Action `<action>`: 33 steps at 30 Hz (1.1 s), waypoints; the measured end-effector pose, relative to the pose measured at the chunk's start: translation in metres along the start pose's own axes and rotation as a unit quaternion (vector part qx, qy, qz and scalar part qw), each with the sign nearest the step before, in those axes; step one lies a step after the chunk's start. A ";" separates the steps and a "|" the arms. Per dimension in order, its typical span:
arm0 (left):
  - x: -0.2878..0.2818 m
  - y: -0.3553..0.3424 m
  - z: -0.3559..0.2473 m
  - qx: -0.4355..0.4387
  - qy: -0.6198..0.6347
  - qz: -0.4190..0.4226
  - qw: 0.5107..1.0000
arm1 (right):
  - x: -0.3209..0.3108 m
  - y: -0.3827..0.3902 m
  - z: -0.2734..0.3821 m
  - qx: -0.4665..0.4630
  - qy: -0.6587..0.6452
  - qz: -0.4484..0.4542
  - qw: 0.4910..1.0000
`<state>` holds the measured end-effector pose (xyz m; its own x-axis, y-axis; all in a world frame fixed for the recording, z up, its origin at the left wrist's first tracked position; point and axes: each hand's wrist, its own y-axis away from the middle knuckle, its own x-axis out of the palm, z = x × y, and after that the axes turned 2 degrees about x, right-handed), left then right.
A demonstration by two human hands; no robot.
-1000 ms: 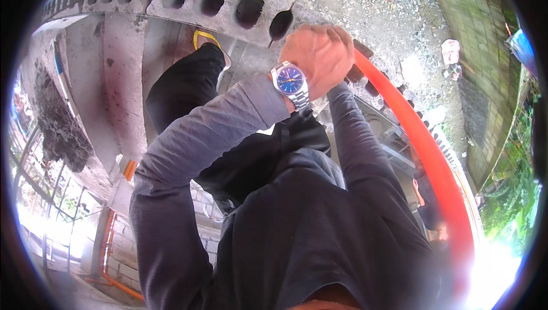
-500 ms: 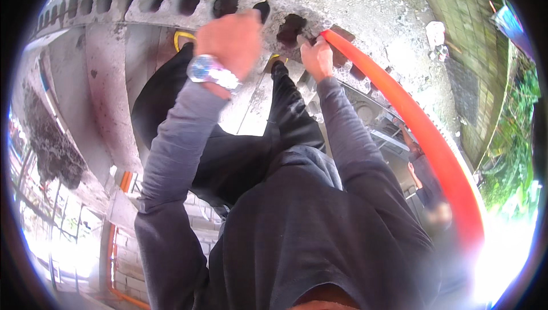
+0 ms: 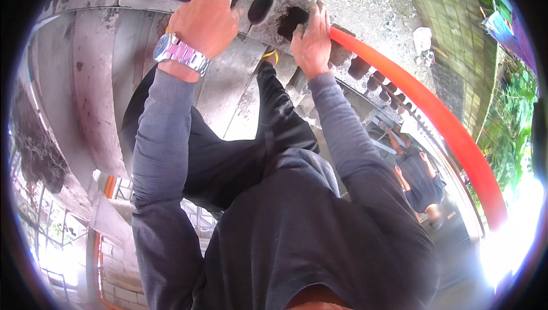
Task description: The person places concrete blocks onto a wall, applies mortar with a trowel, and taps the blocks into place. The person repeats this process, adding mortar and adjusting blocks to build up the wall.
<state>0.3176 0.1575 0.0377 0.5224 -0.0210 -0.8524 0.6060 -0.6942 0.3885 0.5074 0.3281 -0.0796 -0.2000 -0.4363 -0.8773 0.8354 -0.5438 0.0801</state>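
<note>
Looking down through the head view, I see the left hand [image 3: 206, 23], with a steel watch [image 3: 177, 56] at its wrist, curled into a fist above a row of hollow concrete blocks [image 3: 275, 14]; I can't tell whether anything is inside it. The right hand [image 3: 313, 46] has its fingers stretched out over the blocks, its edge just beside the end of a long orange-red bar [image 3: 425, 101]; contact between them is unclear. The bar curves away down the right side, crossing in front of part of the rubble ground [image 3: 371, 1]. Getting in the way, the left fist covers some of the block row. Beyond lie a pale lump [image 3: 422, 39] and a mossy wall [image 3: 456, 19]. Lower right, a co-worker [image 3: 421, 181] in dark clothes is near the bar; a yellow sandal strap [image 3: 274, 56] shows between the hands.
</note>
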 end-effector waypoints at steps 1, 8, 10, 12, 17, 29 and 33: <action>-0.001 0.001 0.002 0.000 0.013 -0.014 1.000 | 0.010 0.000 0.000 0.003 0.017 0.002 1.000; -0.009 0.009 0.016 -0.053 0.048 -0.076 0.995 | 0.011 0.020 0.010 -0.051 -0.045 -0.008 0.998; 0.000 0.013 0.024 -0.030 0.053 -0.165 0.984 | 0.017 -0.009 0.021 -0.112 -0.043 -0.041 0.992; 0.001 0.015 0.026 -0.015 0.052 -0.174 0.983 | 0.032 -0.028 0.024 -0.153 -0.041 -0.037 0.987; 0.002 0.026 0.030 -0.010 0.064 -0.174 0.983 | 0.034 -0.012 0.008 -0.249 0.002 0.038 0.968; 0.056 0.003 0.034 -0.063 0.106 0.169 0.978 | -0.032 0.042 -0.046 0.103 -0.062 0.084 0.989; 0.136 0.014 0.006 -0.327 0.497 0.269 0.757 | -0.018 0.050 -0.068 0.179 -0.039 0.097 0.978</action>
<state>0.3935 0.1411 -0.0747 0.7954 0.6040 0.0489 0.1429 -0.2653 0.9535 0.5871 0.3574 -0.0918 -0.1052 -0.6022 -0.7914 0.6312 -0.6554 0.4147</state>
